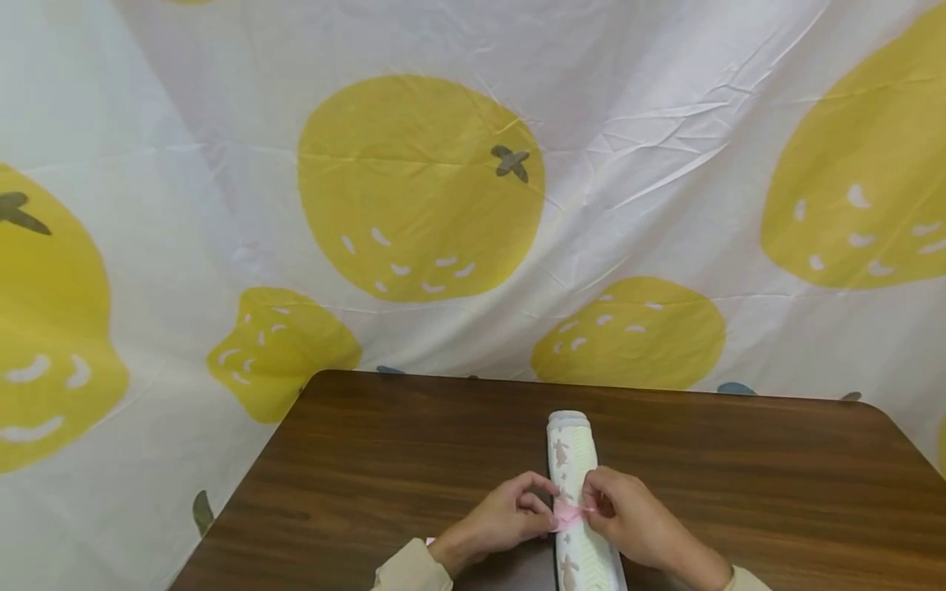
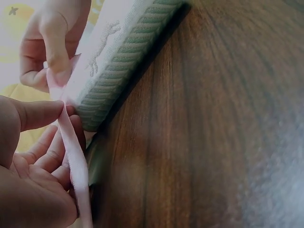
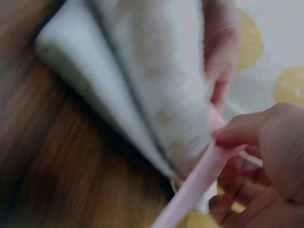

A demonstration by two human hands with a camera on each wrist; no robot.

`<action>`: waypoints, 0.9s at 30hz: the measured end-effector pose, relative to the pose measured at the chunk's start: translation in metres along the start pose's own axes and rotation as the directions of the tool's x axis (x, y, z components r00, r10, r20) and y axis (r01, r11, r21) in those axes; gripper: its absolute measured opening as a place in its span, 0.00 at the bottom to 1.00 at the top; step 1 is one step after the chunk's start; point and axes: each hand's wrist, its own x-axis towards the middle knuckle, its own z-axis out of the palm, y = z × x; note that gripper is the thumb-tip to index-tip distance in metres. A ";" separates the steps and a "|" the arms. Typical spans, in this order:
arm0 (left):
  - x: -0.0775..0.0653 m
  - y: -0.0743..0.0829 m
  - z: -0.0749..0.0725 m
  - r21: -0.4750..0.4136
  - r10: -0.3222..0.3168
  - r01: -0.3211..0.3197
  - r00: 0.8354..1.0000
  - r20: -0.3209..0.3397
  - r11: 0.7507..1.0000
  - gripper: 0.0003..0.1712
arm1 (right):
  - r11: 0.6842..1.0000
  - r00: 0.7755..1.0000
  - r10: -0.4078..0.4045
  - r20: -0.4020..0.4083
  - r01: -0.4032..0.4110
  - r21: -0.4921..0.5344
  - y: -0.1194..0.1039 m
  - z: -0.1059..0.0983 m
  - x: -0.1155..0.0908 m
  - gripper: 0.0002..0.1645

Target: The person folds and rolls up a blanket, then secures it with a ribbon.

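Observation:
A rolled towel (image 1: 584, 450), pale with brown animal figures and a green ribbed pattern, lies lengthwise on the table. Around its middle runs a pink ribbon (image 1: 567, 515). At the towel's left side, my left hand (image 1: 510, 517) pinches the ribbon between thumb and fingers; a loose length of ribbon (image 2: 77, 159) hangs from that pinch in the left wrist view. My right hand (image 1: 628, 513), over the right side of the roll, pinches another part of the ribbon (image 3: 197, 183), whose tail trails downward in the right wrist view. Both hands meet close over the towel.
The brown wood-grain table (image 1: 414, 443) has rounded far corners. Behind it hangs a white cloth (image 1: 458, 336) printed with large yellow fruit. A small pink patch (image 1: 430, 541) shows beside the left sleeve (image 1: 414, 568).

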 end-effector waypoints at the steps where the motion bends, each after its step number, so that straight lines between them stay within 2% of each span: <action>1: 0.000 0.000 0.000 -0.005 0.000 0.000 1.000 0.003 1.000 0.18 | 0.998 0.999 -0.048 -0.023 0.047 -0.038 0.001 0.002 0.000 0.23; 3: -0.001 0.001 0.000 -0.016 -0.006 0.006 1.000 0.007 1.000 0.19 | 0.979 0.988 -0.141 -0.054 0.131 -0.157 0.002 0.005 0.001 0.24; 4: -0.001 0.001 0.001 -0.020 -0.010 0.010 1.000 0.009 1.000 0.19 | 0.959 0.980 -0.186 -0.062 0.168 -0.229 0.003 0.006 0.001 0.24; 7: -0.001 0.001 0.001 -0.030 -0.019 0.020 1.000 0.014 0.999 0.19 | 0.872 0.955 -0.292 -0.052 0.244 -0.424 0.004 0.009 0.000 0.24; 9: -0.001 0.001 0.001 -0.025 -0.027 0.027 1.000 0.016 0.999 0.19 | 0.822 0.944 -0.328 -0.031 0.269 -0.501 0.005 0.009 0.000 0.24; 11: -0.001 0.000 0.001 -0.015 -0.027 0.028 0.999 0.016 1.000 0.19 | 0.811 0.941 -0.339 -0.009 0.287 -0.510 0.005 0.008 -0.001 0.23; 17: -0.002 -0.001 0.001 -0.018 -0.028 0.028 0.999 0.019 0.999 0.20 | 0.870 0.941 -0.338 0.001 0.313 -0.381 0.006 0.003 -0.005 0.21; 22: -0.002 -0.002 0.001 -0.022 -0.031 0.032 0.999 0.014 0.999 0.19 | 0.911 0.947 -0.321 0.030 0.317 -0.262 0.005 -0.001 -0.009 0.13; 25: -0.001 -0.003 0.001 -0.022 -0.027 0.027 1.000 0.012 0.999 0.19 | 0.955 0.966 -0.254 0.042 0.258 -0.147 0.004 -0.002 -0.011 0.11; 27: -0.002 -0.003 0.001 -0.022 -0.022 0.022 1.000 0.011 1.000 0.19 | 0.981 0.983 -0.180 0.033 0.182 -0.065 0.003 -0.002 -0.011 0.11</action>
